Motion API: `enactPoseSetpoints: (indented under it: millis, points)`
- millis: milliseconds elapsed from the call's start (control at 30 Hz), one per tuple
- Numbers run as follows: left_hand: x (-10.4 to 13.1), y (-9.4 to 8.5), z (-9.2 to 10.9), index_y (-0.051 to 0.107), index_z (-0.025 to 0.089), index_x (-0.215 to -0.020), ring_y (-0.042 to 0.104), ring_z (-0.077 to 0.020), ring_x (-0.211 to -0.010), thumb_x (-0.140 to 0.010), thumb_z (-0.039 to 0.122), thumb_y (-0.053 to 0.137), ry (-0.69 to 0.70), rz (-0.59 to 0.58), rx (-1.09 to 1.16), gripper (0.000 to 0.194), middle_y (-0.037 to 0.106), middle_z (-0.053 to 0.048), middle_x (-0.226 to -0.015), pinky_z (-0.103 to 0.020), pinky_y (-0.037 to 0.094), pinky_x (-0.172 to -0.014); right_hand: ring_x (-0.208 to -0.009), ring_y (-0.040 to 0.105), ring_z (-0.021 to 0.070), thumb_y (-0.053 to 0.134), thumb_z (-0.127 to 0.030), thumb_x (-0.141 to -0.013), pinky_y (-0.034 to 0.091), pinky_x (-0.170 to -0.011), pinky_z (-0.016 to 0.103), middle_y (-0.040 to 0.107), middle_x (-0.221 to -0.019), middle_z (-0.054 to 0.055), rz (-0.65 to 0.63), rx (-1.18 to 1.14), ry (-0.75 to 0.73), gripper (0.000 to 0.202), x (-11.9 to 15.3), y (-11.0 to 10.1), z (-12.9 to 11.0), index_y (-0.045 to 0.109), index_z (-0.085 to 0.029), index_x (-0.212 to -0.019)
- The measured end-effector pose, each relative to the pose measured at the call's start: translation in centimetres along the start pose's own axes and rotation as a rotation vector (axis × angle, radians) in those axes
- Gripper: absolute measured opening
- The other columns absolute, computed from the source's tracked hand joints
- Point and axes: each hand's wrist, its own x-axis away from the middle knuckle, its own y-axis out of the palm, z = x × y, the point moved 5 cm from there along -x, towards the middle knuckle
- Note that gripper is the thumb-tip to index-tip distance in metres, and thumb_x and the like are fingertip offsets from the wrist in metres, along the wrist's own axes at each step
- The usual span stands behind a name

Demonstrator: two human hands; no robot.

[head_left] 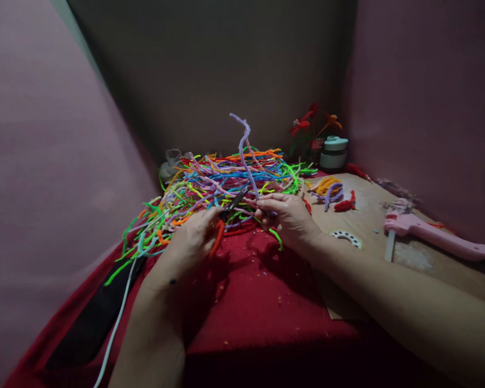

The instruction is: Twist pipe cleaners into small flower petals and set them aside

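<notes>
Fingers curled, my left hand (pixel 194 234) is closed around scissors (pixel 235 205) whose dark blades point up and to the right. A red-orange loop, perhaps their handle, shows below that hand. My right hand (pixel 289 215) pinches a lilac pipe cleaner (pixel 246 153) near its lower end. The pipe cleaner stands up in a wavy curve, its top bent to the left. The blade tips are close to it, just left of my right fingertips; I cannot tell whether they touch. Behind both hands spreads a heap of multicoloured pipe cleaners (pixel 226 178).
On the right, a board (pixel 347 291) carries a pink glue gun (pixel 440 234), a white perforated disc (pixel 346 238) and bent pipe cleaner pieces (pixel 329 188). Farther back are a lidded jar (pixel 333 153) and red flowers (pixel 301 125). A white cable (pixel 119 318) crosses a black object (pixel 92 323) at left.
</notes>
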Motion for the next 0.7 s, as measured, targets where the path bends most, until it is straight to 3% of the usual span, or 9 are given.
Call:
enactPoseSetpoints:
  millis: [167, 467, 700]
  points:
    - [-0.1, 0.5, 0.5, 0.049, 0.018, -0.121, 0.052, -0.0202, -0.091, -0.083, 0.018, 0.038, 0.104, 0.045, -0.148, 0.039, 0.057, -0.009, -0.098, -0.032, 0.042, -0.080, -0.034, 0.041, 0.0061, 0.064, -0.020, -0.059, 0.033, -0.035, 0.021, 0.060, -0.049, 0.000, 0.033, 0.018, 0.019, 0.009, 0.1, 0.0, 0.1, 0.060, -0.013, -0.063]
    - [0.1, 0.0, 1.2, 0.055, 0.021, -0.116, 0.051, -0.0207, -0.077, -0.086, 0.024, 0.040, 0.065, 0.073, -0.394, 0.034, 0.055, -0.008, -0.087, -0.030, 0.040, -0.066, -0.036, 0.044, 0.0064, 0.063, -0.015, -0.059, 0.034, -0.036, 0.020, 0.060, -0.050, 0.001, 0.035, 0.048, 0.007, 0.006, 0.2, 0.0, 0.0, 0.059, -0.013, -0.061]
    - [0.2, -0.2, 1.6, 0.053, 0.020, -0.119, 0.051, -0.0230, -0.080, -0.088, 0.027, 0.038, 0.082, 0.087, -0.473, 0.036, 0.055, -0.008, -0.085, -0.031, 0.038, -0.067, -0.036, 0.047, 0.0072, 0.065, -0.015, -0.061, 0.036, -0.037, 0.020, 0.063, -0.052, 0.002, 0.025, 0.030, 0.030, 0.008, 0.2, -0.2, 0.5, 0.058, -0.013, -0.064]
